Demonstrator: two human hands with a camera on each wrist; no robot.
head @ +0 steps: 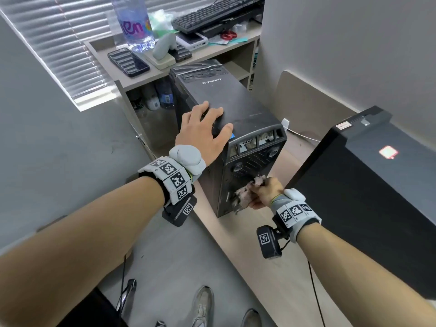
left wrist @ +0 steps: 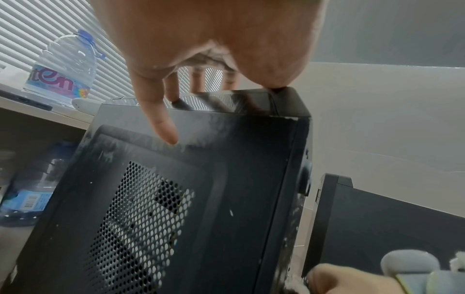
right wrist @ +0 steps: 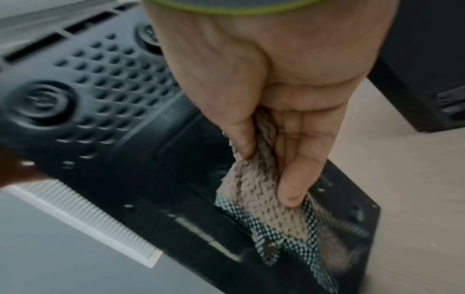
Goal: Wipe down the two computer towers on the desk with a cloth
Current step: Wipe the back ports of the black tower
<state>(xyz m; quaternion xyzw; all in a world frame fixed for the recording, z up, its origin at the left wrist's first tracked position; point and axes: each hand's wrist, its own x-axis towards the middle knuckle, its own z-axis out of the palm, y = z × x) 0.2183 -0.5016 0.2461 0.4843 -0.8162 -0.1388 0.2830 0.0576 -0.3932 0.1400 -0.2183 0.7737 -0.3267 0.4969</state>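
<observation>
A dusty black Lenovo tower [head: 236, 109] stands on the desk in the head view, its perforated end panel [head: 252, 166] facing me. My left hand [head: 205, 128] lies flat on its top, fingers spread; in the left wrist view the left hand [left wrist: 201, 49] hangs over the tower's [left wrist: 201, 199] upper edge. My right hand [head: 265, 192] grips a crumpled pinkish-brown cloth [head: 245, 193] against the lower end panel. The right wrist view shows the right hand [right wrist: 271, 119] bunching the cloth [right wrist: 261, 204] on the black panel [right wrist: 113, 95]. A second black tower [head: 368, 190] stands to the right.
A low shelf [head: 141, 76] behind the tower carries a phone [head: 128, 62], a large water bottle [head: 134, 22], a keyboard [head: 217, 13] and small items. Bottles [head: 162, 95] stand beneath it. The wooden desk [head: 278, 251] runs between the towers. Window blinds [head: 59, 43] hang at left.
</observation>
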